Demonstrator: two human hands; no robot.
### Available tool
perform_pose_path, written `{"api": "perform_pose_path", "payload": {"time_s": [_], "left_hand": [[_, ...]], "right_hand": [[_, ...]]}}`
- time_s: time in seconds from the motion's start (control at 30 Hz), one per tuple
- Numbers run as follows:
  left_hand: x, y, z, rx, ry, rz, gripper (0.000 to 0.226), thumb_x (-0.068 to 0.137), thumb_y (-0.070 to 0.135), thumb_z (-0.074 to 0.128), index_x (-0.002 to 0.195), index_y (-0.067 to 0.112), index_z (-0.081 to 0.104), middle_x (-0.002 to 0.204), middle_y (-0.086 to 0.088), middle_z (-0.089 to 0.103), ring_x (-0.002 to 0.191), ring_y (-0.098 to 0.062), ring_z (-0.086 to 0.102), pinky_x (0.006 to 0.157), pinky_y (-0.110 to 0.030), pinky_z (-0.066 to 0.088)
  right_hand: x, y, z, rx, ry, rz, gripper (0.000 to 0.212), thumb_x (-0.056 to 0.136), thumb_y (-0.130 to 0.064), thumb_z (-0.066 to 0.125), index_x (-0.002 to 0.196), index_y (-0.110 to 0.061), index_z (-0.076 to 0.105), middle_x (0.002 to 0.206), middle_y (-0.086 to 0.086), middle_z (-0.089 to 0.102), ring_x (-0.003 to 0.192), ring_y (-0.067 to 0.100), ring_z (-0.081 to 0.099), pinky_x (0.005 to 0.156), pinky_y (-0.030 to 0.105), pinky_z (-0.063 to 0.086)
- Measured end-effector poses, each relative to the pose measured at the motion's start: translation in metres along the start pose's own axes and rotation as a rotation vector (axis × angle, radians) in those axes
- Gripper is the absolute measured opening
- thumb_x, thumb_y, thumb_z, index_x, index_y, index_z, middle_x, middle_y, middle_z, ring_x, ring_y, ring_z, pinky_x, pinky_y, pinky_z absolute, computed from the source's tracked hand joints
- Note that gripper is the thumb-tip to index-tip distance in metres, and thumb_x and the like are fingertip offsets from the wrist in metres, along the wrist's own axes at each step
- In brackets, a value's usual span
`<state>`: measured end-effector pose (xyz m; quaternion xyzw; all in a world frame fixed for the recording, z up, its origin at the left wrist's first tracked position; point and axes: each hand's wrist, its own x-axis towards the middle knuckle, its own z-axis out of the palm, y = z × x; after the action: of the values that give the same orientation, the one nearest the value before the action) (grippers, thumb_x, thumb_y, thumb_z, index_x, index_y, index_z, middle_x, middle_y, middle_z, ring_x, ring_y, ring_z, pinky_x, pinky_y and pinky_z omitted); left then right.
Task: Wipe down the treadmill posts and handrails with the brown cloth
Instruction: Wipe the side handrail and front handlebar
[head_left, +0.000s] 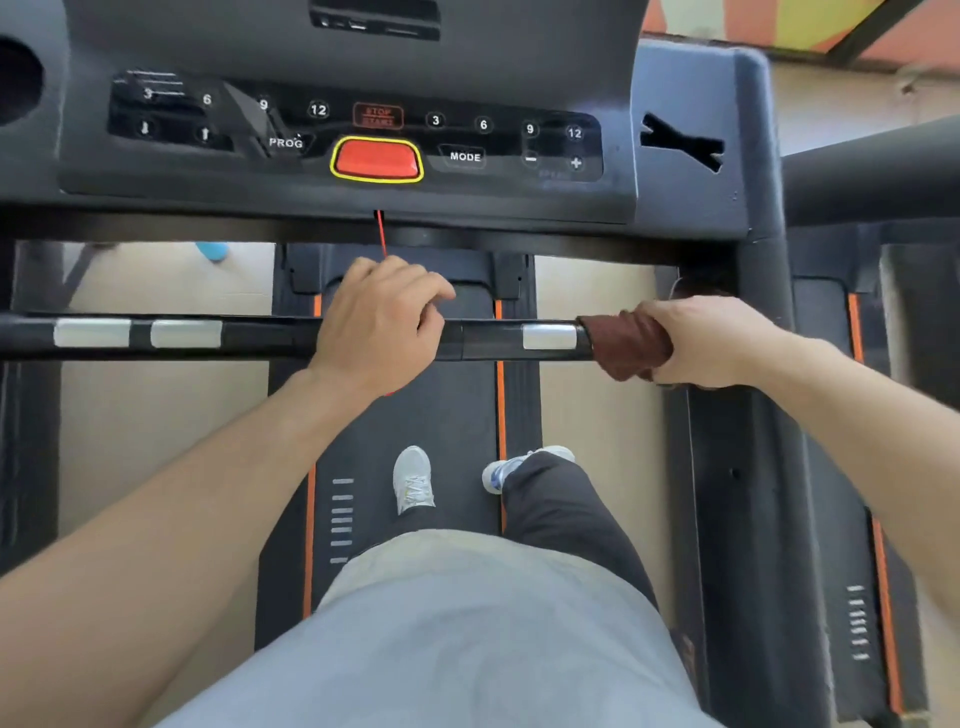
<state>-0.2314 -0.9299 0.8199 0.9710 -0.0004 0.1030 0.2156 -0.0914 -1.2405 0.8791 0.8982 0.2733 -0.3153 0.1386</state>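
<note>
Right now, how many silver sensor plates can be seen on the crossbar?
3: two side by side at the far left, one beside the brown cloth. The cloth may hide another.

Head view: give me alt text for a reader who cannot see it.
Seen from above, a person's right hand grips a brown cloth wrapped round the treadmill's front handrail, while the left hand grips the bar's middle. The console with its red button sits above; white shoes stand on the belt.
</note>
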Motion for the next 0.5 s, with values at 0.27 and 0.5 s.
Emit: {"api": "perform_pose_path", "payload": {"time_s": [0.27,0.5], "left_hand": [[0.003,0.009,0.003,0.067,0.048,-0.076,0.018,0.084,0.018,0.053,0.091,0.016,0.07,0.082,0.001,0.069,0.09,-0.027,0.061,0.075,-0.04,0.042],[0.006,0.007,0.0,0.077,-0.005,-0.161,0.023,0.084,0.015,0.049,0.095,0.016,0.07,0.09,0.0,0.071,0.092,-0.028,0.059,0.081,-0.042,0.044]], "right_hand": [[0.022,-0.109,-0.007,0.086,0.207,-0.233,0.043,0.078,-0.056,0.061,0.114,-0.034,0.054,0.101,-0.008,0.071,0.091,0.027,0.07,0.067,0.032,0.044],[0.039,-0.142,0.0,0.043,0.3,-0.337,0.041,0.08,-0.043,0.066,0.112,-0.023,0.052,0.093,-0.007,0.067,0.083,0.03,0.068,0.063,0.034,0.04]]}}
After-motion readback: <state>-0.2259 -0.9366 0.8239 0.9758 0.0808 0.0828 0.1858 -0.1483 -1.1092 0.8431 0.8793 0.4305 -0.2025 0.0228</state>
